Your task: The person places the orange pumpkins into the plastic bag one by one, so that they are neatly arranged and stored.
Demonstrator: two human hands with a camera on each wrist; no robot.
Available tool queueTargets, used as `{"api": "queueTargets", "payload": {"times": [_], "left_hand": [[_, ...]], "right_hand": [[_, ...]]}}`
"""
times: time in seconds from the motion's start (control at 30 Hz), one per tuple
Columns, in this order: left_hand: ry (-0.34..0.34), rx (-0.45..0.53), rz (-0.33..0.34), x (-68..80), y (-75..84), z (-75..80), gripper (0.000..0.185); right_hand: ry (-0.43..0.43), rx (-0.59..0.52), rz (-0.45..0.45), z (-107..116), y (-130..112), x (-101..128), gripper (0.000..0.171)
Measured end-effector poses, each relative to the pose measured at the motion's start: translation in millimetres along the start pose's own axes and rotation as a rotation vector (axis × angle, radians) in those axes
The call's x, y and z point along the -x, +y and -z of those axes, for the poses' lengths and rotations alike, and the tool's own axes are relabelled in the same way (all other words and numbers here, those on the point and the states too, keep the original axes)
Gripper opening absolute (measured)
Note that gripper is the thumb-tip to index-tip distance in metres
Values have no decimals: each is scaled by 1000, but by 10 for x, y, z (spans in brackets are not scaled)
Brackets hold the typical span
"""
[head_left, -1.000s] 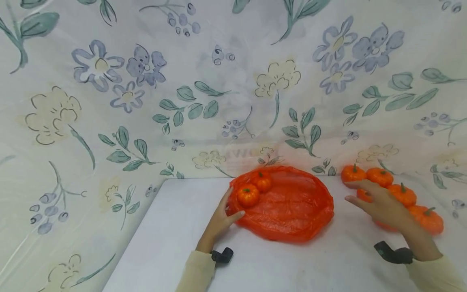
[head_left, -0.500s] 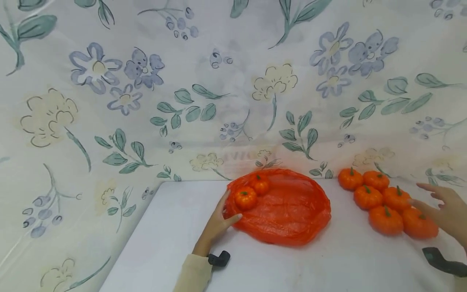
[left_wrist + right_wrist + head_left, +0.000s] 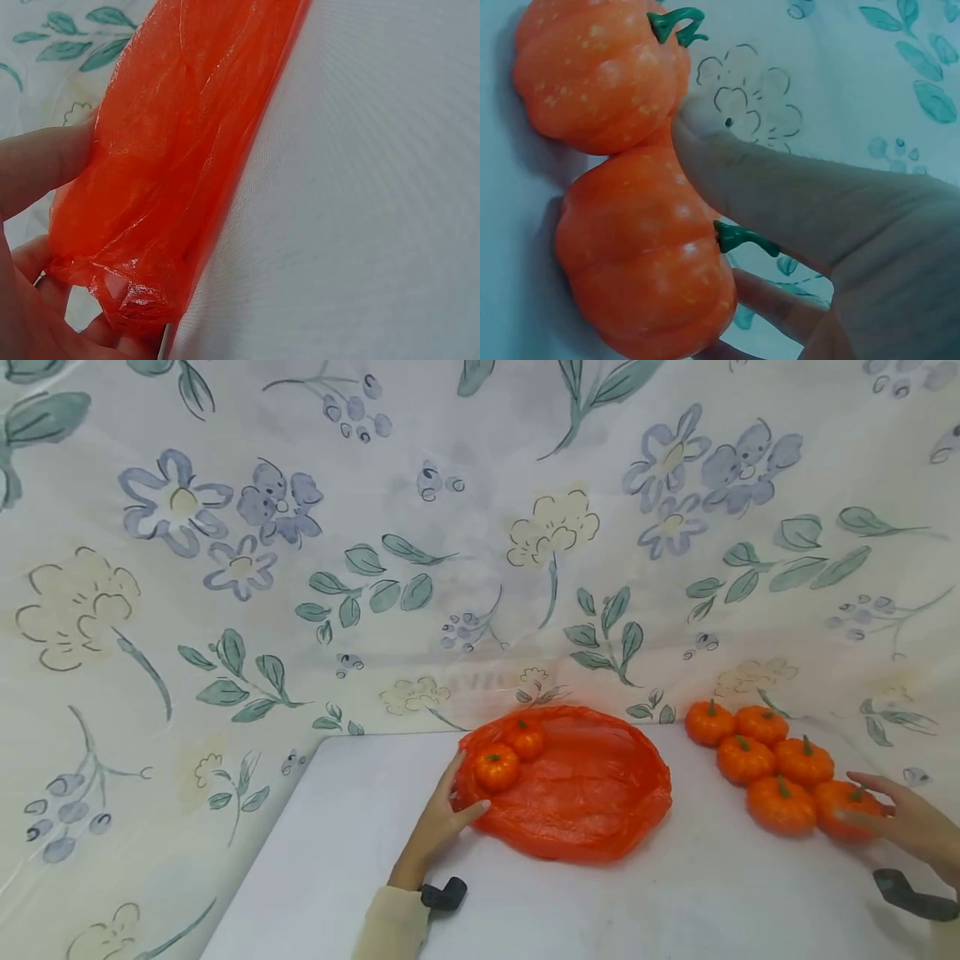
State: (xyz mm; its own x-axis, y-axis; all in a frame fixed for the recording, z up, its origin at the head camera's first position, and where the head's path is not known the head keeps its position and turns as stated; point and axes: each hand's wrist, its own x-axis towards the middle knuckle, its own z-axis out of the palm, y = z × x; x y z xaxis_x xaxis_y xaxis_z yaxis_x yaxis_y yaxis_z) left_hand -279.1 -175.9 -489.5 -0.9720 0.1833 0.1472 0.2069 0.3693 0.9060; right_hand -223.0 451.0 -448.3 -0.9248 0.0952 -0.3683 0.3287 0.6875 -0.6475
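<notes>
Pumpkin in right hand, bag at left hand

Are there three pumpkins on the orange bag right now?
No, only two small pumpkins sit on the orange bag; six others lie beside it.

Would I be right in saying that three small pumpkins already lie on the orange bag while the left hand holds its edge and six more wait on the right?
Not quite: only two small pumpkins lie on the orange bag, as the head view shows. The left hand does hold its edge, and six more pumpkins wait on the right.
</notes>
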Motion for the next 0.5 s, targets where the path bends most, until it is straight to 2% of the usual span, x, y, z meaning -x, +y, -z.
{"api": "queueTargets", "payload": {"times": [0.27,0.5], "left_hand": [[7,-14,4,-27,24,34,89],[11,-8,0,-87,77,64,89]], "right_hand": [[55,-11,23,9,63,-79,126],[3,-88,-41,53,136,-146,132]]}}
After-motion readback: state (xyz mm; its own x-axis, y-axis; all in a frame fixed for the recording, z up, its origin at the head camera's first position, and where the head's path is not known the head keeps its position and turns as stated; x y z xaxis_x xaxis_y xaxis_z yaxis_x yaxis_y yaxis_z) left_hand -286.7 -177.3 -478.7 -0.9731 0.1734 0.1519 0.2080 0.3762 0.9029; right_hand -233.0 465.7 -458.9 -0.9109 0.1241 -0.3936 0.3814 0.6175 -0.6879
